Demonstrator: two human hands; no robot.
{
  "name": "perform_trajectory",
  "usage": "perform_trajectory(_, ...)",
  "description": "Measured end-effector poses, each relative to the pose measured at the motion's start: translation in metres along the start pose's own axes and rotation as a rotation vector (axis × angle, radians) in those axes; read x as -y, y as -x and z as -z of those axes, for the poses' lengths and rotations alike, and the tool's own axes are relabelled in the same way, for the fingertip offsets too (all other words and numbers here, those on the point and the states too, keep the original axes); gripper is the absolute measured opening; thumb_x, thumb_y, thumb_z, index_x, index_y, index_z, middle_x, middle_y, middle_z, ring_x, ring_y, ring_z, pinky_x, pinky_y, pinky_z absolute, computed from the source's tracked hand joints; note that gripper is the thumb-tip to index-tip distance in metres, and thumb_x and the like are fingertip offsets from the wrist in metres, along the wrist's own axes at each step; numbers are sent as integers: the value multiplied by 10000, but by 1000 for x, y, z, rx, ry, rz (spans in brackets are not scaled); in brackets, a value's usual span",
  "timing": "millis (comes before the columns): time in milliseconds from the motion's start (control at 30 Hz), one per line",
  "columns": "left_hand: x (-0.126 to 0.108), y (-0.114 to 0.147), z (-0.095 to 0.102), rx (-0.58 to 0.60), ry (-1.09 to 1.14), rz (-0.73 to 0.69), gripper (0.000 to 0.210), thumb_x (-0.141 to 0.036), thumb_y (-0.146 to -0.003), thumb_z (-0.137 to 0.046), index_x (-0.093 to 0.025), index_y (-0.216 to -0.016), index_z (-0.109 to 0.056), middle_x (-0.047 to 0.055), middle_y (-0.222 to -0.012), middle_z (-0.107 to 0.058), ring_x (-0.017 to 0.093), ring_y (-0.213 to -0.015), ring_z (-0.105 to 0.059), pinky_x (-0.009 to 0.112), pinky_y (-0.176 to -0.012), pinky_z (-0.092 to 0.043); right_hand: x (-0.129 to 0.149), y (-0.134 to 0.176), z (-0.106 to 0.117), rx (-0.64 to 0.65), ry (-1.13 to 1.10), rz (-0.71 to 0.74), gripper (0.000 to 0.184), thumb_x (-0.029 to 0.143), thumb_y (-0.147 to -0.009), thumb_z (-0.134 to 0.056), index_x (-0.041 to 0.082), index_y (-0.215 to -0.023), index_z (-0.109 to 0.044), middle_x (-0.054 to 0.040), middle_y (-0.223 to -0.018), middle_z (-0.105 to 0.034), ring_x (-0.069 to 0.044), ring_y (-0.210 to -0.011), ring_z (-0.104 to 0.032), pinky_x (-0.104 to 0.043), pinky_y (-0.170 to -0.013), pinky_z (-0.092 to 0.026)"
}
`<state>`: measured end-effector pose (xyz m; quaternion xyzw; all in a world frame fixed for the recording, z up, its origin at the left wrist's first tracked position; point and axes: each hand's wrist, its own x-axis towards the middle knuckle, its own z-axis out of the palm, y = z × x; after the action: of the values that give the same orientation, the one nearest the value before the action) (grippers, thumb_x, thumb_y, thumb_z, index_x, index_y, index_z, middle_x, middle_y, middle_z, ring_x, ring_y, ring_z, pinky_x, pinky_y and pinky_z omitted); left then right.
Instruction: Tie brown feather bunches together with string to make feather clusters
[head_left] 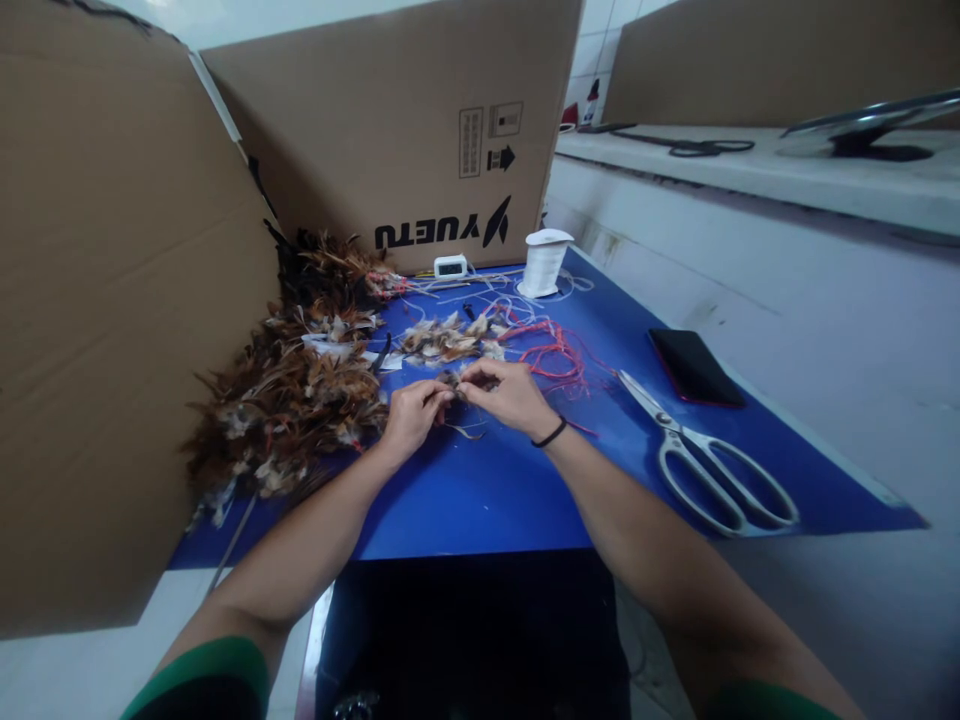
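Note:
My left hand (415, 416) and my right hand (511, 392) meet over the middle of the blue table, fingers pinched. Between the fingertips is a small tuft of brown-grey feathers (452, 379), partly hidden by my fingers. Just beyond my hands lies a loose pile of pale and brown feathers (442, 340). To the left, large bunches of brown feathers (296, 395) are heaped against the cardboard. Tangled red string (559, 358) lies right of the pile, close to my right hand.
Large metal scissors (701, 455) and a dark phone (696, 367) lie on the right of the blue tabletop (465, 510). Behind stand a white spool (544, 264) and a small white digital display (450, 267). Cardboard panels (390, 120) wall the left and back. A ledge (810, 165) runs along the right.

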<state>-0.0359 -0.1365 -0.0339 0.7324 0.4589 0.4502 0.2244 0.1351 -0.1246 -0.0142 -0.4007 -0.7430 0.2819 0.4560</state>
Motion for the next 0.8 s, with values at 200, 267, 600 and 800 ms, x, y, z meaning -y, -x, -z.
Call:
perform_trajectory(200,0,0,-1,13,-2,-24,192,-293,-813,-566,-186,-683,-658,-19,-492,-565,96,-450,-508,218,-517,-403,-3,-2,4,17,-32,-6,105,251,-726,-596,186,-780,-658,-5,-722,-669,-119,-629,-587,-251,-610,-464)
perform_trajectory(267,0,0,0,11,71,42,209,-316,-809,-566,-179,-672,-645,-23,-474,-559,94,-427,-501,214,-491,-399,-8,-6,14,-30,-28,-9,150,275,-738,-595,181,-828,-670,-25,-789,-685,-134,-686,-605,-265,-647,-470)
perform_trajectory(600,6,-5,-1,-70,499,277,264,-388,-752,-627,-141,-665,-592,-23,-503,-545,68,-395,-460,192,-403,-385,-40,-13,51,120,552,-173,103,131,-691,-606,191,-703,-689,-36,-702,-675,-165,-672,-606,-267,-623,-407)
perform_trajectory(800,8,-6,-2,-97,585,293,272,-392,-746,-638,-137,-668,-585,-21,-507,-545,55,-388,-446,179,-381,-362,-29,-8,39,214,612,-191,147,255,-704,-644,202,-569,-621,-22,-620,-634,-141,-581,-556,-257,-551,-353)
